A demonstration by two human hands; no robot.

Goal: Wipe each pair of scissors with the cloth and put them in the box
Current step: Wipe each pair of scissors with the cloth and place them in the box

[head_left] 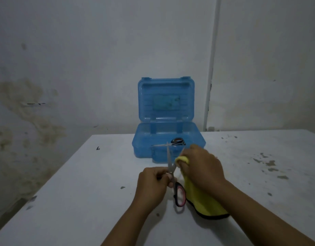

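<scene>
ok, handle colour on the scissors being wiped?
Black with a pink-red inner lining on the scissors, clearest in the head view, near the left hand.

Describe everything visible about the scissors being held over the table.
The held scissors have plain metal blades, spread open in a V and pointing away towards the blue box. One handle loop shows, black with a pink-red lining, hanging near the table. The left hand grips them around the pivot and upper handle. The right hand presses the yellow cloth around the right blade; the left blade is bare.
</scene>
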